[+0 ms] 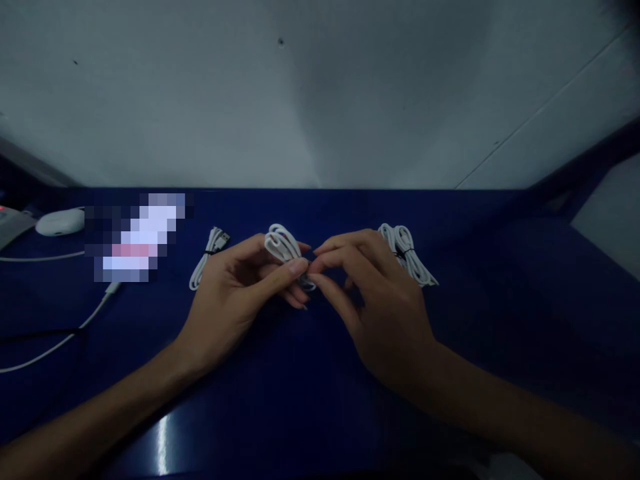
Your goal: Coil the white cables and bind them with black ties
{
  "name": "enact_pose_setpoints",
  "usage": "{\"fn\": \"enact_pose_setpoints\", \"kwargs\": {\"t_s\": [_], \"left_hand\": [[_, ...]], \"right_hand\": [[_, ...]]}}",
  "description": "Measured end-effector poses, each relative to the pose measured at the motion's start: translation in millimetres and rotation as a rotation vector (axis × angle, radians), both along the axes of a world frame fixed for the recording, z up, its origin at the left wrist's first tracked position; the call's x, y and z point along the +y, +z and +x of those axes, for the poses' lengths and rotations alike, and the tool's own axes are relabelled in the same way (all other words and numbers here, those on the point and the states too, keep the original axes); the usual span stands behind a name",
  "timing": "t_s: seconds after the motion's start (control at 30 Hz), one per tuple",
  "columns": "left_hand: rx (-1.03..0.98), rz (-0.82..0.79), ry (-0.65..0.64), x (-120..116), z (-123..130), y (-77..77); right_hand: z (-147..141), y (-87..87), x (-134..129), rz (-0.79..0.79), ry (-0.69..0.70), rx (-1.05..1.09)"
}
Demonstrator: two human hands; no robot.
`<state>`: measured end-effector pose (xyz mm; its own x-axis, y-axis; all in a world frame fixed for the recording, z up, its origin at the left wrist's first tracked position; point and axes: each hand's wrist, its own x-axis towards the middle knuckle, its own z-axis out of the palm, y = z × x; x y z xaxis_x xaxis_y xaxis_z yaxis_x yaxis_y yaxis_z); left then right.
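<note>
My left hand point(240, 287) grips a coiled white cable point(283, 244) above the dark blue table point(310, 393). My right hand point(373, 293) meets it from the right, its thumb and fingertips pinching at the lower end of the same coil, where a dark tie seems to sit. A second bundled white cable point(207, 257) with a USB plug lies on the table just left of my left hand. A third bundled white cable point(407, 255), bound with a dark tie, lies behind my right hand.
A white mouse-like object point(60, 222) rests at the far left. A white cord point(55, 343) trails across the left part of the table. A blurred patch point(137, 237) covers something there. A pale wall point(320, 93) rises behind the table.
</note>
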<state>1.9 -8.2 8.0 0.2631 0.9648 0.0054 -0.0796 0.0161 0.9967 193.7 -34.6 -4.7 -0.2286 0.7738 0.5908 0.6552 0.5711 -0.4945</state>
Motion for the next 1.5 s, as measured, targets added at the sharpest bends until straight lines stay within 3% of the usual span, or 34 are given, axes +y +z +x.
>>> {"fn": "enact_pose_setpoints", "kwargs": {"t_s": [0.4,0.6,0.77,0.9,1.03,1.17,1.33,1.5], "left_hand": [[0.159,0.019,0.092,2,-6,-4.7],[0.035,0.064,0.2,4,-7,-7.3],[-0.183,0.09,0.255,8,0,-0.2],[-0.259,-0.087,0.219,10,1,0.0],[-0.067,-0.16,0.115,7,-4,-4.2],[0.18,-0.106,0.022,1,-8,0.6],[0.325,0.118,0.065,-3,-7,7.0],[0.444,0.236,0.117,-4,-6,0.4]], "right_hand": [[4,-4.7,-1,0.008,0.112,0.026],[9,-5.7,-4,-0.025,0.145,0.012],[12,-5.2,-4,-0.28,0.188,0.039],[12,0.6,-3,-0.64,0.199,0.304],[9,11.3,3,-0.815,0.228,0.582],[8,17.2,8,-0.882,0.304,0.712],[9,13.3,10,-0.892,0.297,0.809],[7,11.8,9,-0.831,0.223,0.699]]}}
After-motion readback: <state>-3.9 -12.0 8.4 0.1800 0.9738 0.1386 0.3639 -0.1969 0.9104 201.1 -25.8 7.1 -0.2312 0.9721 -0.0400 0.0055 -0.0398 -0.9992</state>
